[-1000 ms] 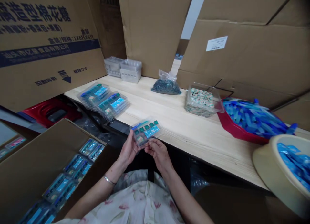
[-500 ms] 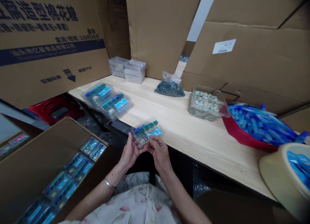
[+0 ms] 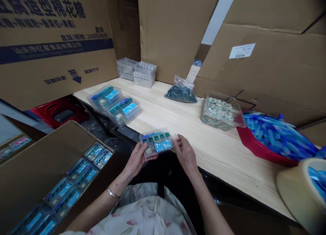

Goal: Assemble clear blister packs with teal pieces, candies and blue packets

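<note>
A clear plastic case (image 3: 161, 145) with green squares, a blue patterned packet and a small pale piece inside is held over the table's front edge. My left hand (image 3: 137, 157) is closed around its left end, thumb on top and fingers underneath. At the right end, my right hand (image 3: 187, 156) has its thumb and fingertips closed at the clear edge. Two stacks of similar cases, a rear stack (image 3: 105, 96) and a front stack (image 3: 124, 110), sit on the table to the left.
An open carton (image 3: 48, 153) with rows of filled cases stands at lower left. Across the wooden table (image 3: 163, 109) are clear trays (image 3: 144, 75), a bag of dark pieces (image 3: 181, 93), a tub of small packets (image 3: 221, 109), a red basin (image 3: 265, 153) of blue packets and a cream bucket (image 3: 292, 184).
My right hand has moved from the case's lower front edge to its right end. The case now lies more level and slightly to the right. The view has shifted slightly.
</note>
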Tool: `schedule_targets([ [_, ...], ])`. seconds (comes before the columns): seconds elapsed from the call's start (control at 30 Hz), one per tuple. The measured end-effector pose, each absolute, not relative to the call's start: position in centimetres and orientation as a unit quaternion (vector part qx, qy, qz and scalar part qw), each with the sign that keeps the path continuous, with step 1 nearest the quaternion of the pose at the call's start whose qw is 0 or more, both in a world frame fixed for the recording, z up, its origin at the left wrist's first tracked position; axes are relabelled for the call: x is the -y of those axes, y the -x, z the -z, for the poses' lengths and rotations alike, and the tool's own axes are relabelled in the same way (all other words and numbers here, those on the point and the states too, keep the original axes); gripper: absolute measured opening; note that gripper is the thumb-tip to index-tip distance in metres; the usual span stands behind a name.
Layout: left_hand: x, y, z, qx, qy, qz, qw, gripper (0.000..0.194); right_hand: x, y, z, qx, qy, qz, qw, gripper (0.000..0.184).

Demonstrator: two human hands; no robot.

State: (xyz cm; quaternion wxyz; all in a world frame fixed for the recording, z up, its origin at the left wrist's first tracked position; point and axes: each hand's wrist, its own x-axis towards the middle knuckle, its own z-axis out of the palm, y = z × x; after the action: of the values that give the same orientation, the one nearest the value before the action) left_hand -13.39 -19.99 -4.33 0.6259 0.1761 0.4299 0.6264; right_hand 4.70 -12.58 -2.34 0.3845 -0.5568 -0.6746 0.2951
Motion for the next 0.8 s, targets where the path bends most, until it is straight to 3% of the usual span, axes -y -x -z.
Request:
schedule_targets([
  [0.13,21.2,14.9,2.1,-0.458,-0.219,-0.603,0.616,0.036,9.9,-3.1,1.2,0.701,0.455,-0.434,0.336,0.036],
  [0.27,21.7,19.1,-0.9,-0.624,-0.323,-0.557,0.442,0.039,7.5,1.0,-1.2,0.734,0.387,-0.460,0.316,0.039],
  [0.6,15.7,29.4,-4.2,-0.797,-0.367,-0.433,0.206,0.056,-2.3,15.3,-6.2,0.869,0.319,-0.287,0.246,0.034],
  [0.8,13.7,32.0,-2.9,-0.851,-0.342,-0.358,0.174,0.059,-3.2,18.4,-5.0,0.888,0.391,-0.168,0.172,0.035],
])
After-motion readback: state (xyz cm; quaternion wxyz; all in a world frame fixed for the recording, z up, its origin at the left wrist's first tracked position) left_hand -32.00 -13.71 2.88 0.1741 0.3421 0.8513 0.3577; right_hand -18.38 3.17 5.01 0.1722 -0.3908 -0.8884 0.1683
